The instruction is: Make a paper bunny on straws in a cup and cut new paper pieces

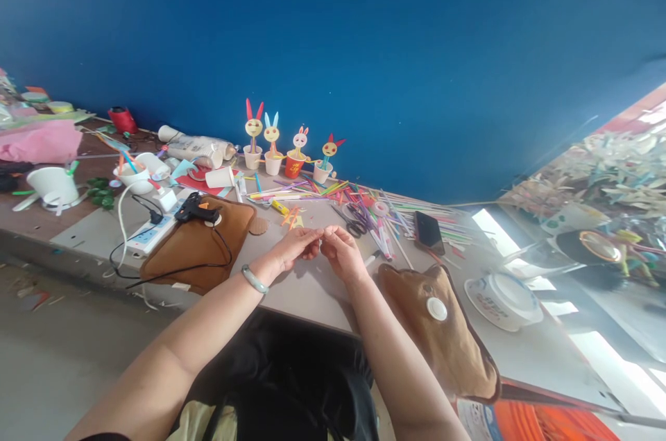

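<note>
My left hand [300,247] and my right hand [340,252] meet at the fingertips over the front part of the table, both pinched closed. Whatever lies between the fingertips is too small to make out. Just beyond them are orange strips [292,216], a yellow marker [279,207] and dark-handled scissors [356,226]. Behind these, a loose spread of coloured sticks [322,190] covers the table. Four rabbit-faced figures stand in small cups along the wall, the third in a red cup [294,166].
At left, a black glue gun [198,211] lies on a brown cushion [229,236] beside a power strip [152,233]. Toward the right are a phone [429,231], another brown cushion [442,330] and an upturned white bowl [504,299]. A blue wall [364,66] rises behind.
</note>
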`<state>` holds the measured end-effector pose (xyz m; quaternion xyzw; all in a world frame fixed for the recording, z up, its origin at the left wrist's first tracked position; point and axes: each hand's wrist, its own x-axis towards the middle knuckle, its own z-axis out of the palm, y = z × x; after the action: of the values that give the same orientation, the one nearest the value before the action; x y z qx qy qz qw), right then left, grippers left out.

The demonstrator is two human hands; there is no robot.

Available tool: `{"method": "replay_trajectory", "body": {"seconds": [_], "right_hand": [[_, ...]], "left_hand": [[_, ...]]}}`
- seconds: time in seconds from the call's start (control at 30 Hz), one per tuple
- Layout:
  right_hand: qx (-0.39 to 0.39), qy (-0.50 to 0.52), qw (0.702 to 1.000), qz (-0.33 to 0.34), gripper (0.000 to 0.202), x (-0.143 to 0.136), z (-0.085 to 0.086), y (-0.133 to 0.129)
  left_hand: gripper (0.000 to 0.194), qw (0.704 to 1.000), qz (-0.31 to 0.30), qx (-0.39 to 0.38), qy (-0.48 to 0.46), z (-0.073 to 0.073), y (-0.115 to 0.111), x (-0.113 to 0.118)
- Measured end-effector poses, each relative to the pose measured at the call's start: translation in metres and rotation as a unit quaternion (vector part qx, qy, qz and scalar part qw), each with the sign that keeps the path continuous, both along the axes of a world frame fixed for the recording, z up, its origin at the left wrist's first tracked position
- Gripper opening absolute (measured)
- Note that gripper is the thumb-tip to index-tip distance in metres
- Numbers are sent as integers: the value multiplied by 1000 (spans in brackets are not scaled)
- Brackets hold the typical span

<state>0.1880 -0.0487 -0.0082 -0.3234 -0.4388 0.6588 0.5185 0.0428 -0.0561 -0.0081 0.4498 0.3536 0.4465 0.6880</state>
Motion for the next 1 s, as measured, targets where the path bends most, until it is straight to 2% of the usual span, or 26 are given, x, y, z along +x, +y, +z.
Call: {"method": "replay_trajectory", "body": {"seconds": [0.13,0.4,0.7,1.0], "right_hand": [[2,5,1000,12,35,1,1,-1],[13,-10,1000,-22,35,0,-1,-1],[-4,-10,1000,20,37,2,2,-3],[22,-31,999,16,42,-4,9,-6]], "left_hand": [[58,1000,-18,-9,-4,2,-1,-1],[54,999,-21,-30,-13,1,1,1],[58,998,-36,-46,-30,3,-2,0],[56,997,-37,-56,-36,-7,2,2]]}}
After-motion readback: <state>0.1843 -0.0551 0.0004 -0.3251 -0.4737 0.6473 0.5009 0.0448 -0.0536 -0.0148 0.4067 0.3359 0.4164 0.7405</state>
